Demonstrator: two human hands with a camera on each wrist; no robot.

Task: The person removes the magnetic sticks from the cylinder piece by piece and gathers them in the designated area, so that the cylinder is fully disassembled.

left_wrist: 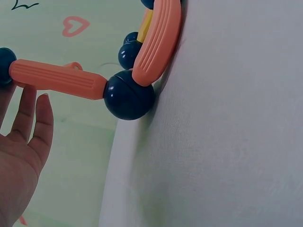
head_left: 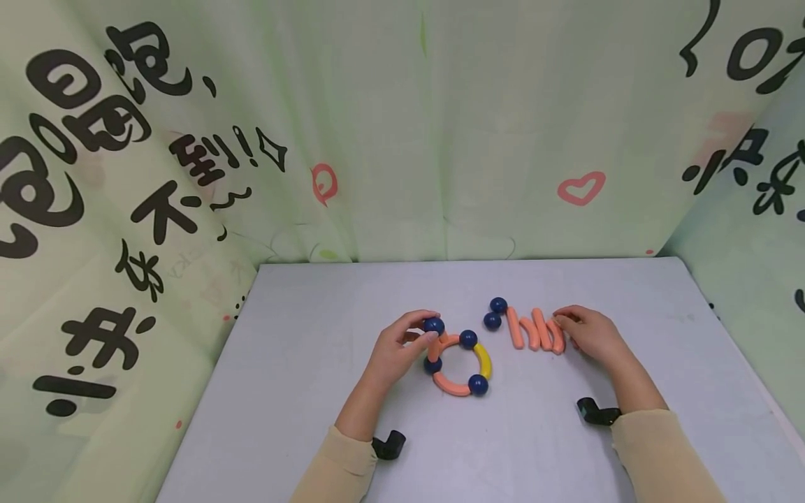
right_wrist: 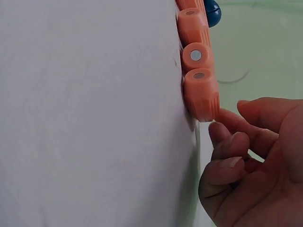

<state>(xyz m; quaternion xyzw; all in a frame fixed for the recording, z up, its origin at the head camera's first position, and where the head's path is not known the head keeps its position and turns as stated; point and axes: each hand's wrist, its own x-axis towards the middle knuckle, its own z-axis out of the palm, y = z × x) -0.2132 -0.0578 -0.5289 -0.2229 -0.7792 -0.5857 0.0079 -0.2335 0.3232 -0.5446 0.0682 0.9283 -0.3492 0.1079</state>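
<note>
My left hand (head_left: 397,349) pinches a blue ball (head_left: 434,325) between thumb and fingers. That ball caps a straight orange rod (left_wrist: 59,79), which joins a lower blue ball (left_wrist: 129,94) of a ring on the table. Around the ring run curved orange rods (head_left: 451,385), a curved yellow rod (head_left: 483,361) and more blue balls (head_left: 478,385). My right hand (head_left: 591,334) is at the right end of a row of loose orange rods (head_left: 516,328). Its index finger reaches the end curved rod (right_wrist: 202,97), with the thumb apart; whether it touches is hard to tell.
Two loose blue balls (head_left: 492,321) lie at the left end of the rod row. The white table (head_left: 302,419) ends at a pale green curtain (head_left: 390,140) with black writing. Each wrist carries a small black camera (head_left: 388,445).
</note>
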